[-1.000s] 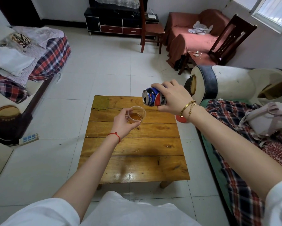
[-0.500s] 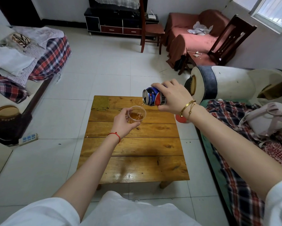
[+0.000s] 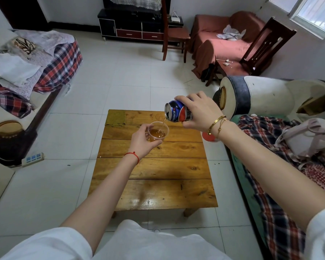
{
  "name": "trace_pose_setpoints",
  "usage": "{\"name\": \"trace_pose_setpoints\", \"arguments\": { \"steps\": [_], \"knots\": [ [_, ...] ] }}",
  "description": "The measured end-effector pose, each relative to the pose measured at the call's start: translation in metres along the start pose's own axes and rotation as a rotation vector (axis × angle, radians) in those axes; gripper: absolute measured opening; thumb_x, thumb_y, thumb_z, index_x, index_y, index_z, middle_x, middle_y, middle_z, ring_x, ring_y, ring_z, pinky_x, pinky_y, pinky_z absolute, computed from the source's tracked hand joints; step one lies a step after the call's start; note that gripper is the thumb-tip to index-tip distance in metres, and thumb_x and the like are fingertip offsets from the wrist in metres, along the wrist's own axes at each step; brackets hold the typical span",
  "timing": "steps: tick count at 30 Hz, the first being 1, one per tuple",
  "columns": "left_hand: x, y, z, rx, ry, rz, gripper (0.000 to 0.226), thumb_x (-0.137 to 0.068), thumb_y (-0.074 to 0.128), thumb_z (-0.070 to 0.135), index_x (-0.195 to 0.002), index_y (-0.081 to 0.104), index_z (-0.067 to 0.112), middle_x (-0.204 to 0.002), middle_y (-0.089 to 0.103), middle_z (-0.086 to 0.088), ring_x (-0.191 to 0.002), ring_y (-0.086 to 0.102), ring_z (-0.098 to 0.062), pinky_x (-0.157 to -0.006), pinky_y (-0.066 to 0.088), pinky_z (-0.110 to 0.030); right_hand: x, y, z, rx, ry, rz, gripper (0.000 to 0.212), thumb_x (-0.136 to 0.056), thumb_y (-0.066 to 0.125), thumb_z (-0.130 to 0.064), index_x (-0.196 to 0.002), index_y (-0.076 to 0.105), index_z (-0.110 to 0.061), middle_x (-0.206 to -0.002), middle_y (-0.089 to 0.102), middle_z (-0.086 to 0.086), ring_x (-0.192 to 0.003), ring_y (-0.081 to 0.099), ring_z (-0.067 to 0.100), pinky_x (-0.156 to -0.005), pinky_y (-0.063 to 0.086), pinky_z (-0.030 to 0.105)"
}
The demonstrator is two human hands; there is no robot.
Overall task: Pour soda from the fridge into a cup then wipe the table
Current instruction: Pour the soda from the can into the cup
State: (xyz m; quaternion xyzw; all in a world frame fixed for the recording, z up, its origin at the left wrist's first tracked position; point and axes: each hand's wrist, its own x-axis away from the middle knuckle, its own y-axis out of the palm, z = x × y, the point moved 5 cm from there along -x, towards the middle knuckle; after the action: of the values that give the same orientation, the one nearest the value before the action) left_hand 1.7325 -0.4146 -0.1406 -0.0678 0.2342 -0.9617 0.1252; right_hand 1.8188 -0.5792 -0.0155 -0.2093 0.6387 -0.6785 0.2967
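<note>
A small clear plastic cup (image 3: 158,132), partly filled with amber soda, is held above the far half of the square wooden plank tabletop (image 3: 154,171) by the left hand (image 3: 141,142), whose fingers (image 3: 150,144) are wrapped around the cup's side and base. A blue, red and white soda can (image 3: 178,111) is gripped around its body by the right hand (image 3: 199,112), thumb below and fingers over the top, and is tipped almost onto its side with the opening turned toward the cup. A thin stream of soda (image 3: 164,121) is seen falling from the can's rim into the cup, just inside its far edge. A red string bracelet (image 3: 134,155) is worn on the left wrist and two gold bangles (image 3: 217,124) on the right wrist. A flat olive-green cloth (image 3: 116,118) is laid at the far left corner of the tabletop, well apart from the cup. A red round object (image 3: 208,136) is partly hidden behind the right wrist, at the right edge of the tabletop; what it is cannot be told.
</note>
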Motion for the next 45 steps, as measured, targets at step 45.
{"name": "trace_pose_setpoints", "arguments": {
  "steps": [45],
  "knots": [
    [-0.0003,0.0093,0.0027,0.01,-0.005,0.005,0.069,-0.075,0.084,0.02,-0.135,0.049,0.013,-0.137,0.056,-0.007,-0.125,0.055,-0.023,-0.104,0.048,-0.034,-0.0011,0.0056,0.0065,0.021,-0.016,-0.008,0.076,-0.077,0.067,-0.045,-0.143,0.033,-0.029,-0.125,0.053,0.005,-0.113,0.045,0.025,-0.087,0.046,0.035]
  ]
}}
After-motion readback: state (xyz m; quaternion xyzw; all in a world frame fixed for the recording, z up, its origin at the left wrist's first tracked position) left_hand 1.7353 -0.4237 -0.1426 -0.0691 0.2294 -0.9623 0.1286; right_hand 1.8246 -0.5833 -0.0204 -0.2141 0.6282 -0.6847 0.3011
